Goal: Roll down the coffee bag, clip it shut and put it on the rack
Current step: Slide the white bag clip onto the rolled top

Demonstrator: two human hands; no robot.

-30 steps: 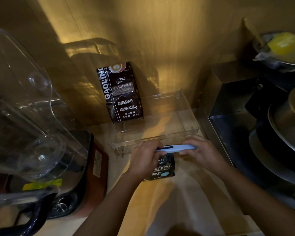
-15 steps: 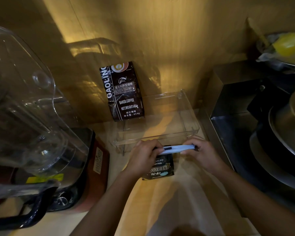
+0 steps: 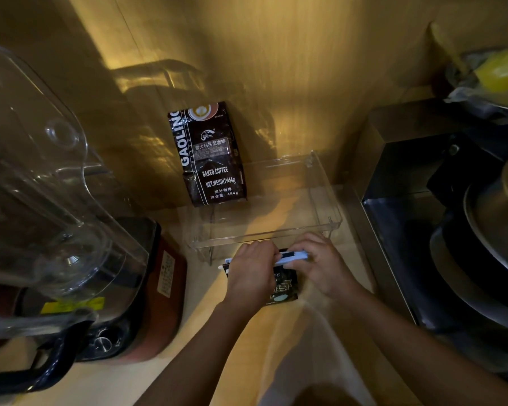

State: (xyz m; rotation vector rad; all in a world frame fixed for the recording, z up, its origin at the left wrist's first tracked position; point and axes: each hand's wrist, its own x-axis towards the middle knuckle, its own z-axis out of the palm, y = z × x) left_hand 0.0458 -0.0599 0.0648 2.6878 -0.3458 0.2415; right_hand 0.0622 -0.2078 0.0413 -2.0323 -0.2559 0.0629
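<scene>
both hands work low in the middle of the wooden surface [image 3: 165,373], just in front of the clear rack's [image 3: 332,200] near edge. the small dark coffee bag [image 3: 283,288] stands on the surface between them, its top crossed by a pale blue clip [image 3: 294,257] that runs nearly level from side to side. the left hand [image 3: 251,273] is closed over the bag's left upper corner and the left end of the clip, whose tip pokes out past the knuckles; the right hand [image 3: 324,265] is closed on the clip's right end, fingers curled over it. whether the clip is fully snapped i cannot tell. the rack's tray sits raised just behind the hands, with a larger coffee bag [image 3: 208,156] leaning on the wall at its back left and bare tray to the right. a blender [image 3: 56,200] crowds the left edge, a steel box [image 3: 408,159] and stacked pans [image 3: 487,244] line the right, leaving a channel of bare surface towards the viewer.
</scene>
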